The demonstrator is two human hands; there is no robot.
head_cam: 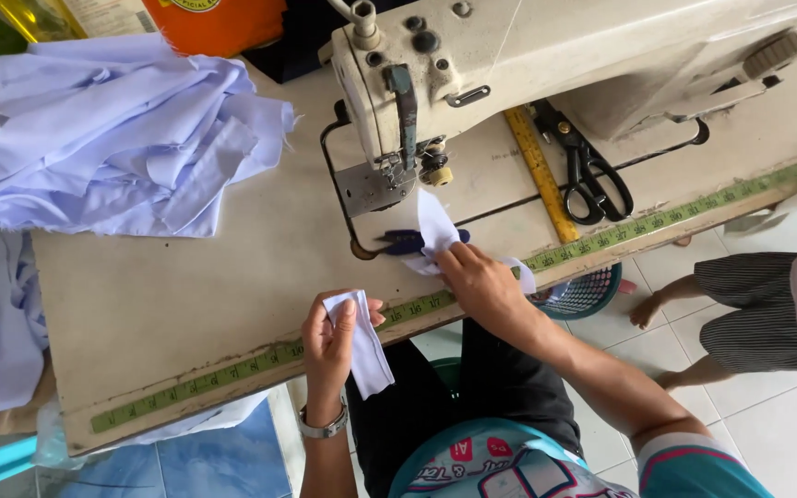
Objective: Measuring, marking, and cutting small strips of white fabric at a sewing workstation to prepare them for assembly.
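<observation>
A heap of pale lilac cloth [117, 134] lay at the upper left of the tabletop [186, 286]. Black scissors [588, 171] and a yellow ruler [540, 173] rested right of centre. A blue basket [586, 293] sat below the edge.

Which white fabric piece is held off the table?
The folded white strip in the left hand, hanging past the table edge; the other white piece lies flat under the right hand.
</observation>
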